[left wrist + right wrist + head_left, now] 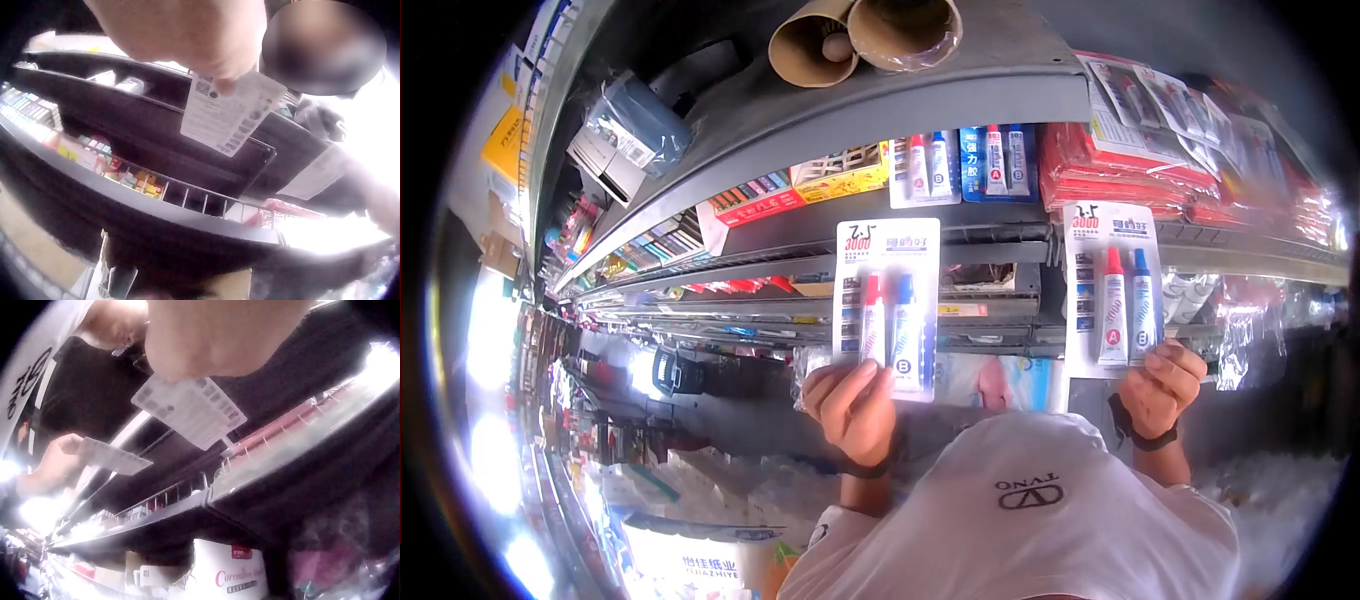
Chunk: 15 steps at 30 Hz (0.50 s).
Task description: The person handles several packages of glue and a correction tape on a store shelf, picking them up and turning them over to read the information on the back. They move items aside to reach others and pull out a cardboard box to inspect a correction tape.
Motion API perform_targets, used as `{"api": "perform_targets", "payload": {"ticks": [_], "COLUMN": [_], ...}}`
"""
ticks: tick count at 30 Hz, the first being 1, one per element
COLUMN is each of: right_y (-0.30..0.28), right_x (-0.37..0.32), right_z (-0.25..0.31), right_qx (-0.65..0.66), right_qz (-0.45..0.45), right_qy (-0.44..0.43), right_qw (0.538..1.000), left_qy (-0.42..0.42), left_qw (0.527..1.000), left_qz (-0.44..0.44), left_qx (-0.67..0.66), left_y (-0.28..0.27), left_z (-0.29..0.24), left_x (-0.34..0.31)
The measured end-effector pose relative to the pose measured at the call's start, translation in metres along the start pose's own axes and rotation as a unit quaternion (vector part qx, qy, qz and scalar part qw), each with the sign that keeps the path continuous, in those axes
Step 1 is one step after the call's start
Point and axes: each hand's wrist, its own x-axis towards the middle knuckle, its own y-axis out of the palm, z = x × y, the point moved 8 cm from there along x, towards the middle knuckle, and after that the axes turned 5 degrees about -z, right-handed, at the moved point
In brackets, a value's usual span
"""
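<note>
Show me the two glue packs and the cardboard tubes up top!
Left glue pack (887, 300): head view, middle, at its two tubes.
Right glue pack (1112, 300): head view, middle, on its red tube.
Cardboard tubes (800, 50): head view, the left one's open end.

The left hand (855, 410) holds the left card (887, 305) at 9 o'clock of the right card (1112, 290), which the right hand (1162, 388) holds. Both cards stand before the shelf (1000, 90), and 2 cardboard rolls (905, 30) lie on it at 12 o'clock.

Grey metal shelf unit (960, 95). Top board: two cardboard rolls (860, 35), wrapped bundle (625, 130) further left. Board below: glue blister packs (965, 165) centre, red packets (1120, 175) stacked right, yellow box (840, 178) just left of the packs
</note>
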Motion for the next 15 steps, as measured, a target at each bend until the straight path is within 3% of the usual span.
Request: {"api": "perform_targets", "payload": {"ticks": [5, 12, 15], "right_y": [0.002, -0.002, -0.004], "right_x": [-0.007, -0.011, -0.003], "right_z": [-0.003, -0.014, -0.02], "right_qx": [-0.027, -0.018, -0.014], "right_qz": [0.005, -0.022, 0.024], "right_qy": [-0.014, 0.03, 0.064], "right_qw": [1.0, 0.999, 0.998], "left_qy": [-0.012, -0.005, -0.002], "left_qw": [1.0, 0.999, 1.0], "left_qz": [0.016, 0.032, 0.025], "left_qx": [-0.011, -0.004, 0.001], "left_y": [0.004, 0.006, 0.008], "left_z": [-0.001, -0.007, -0.005], "left_x": [0.001, 0.003, 0.006]}}
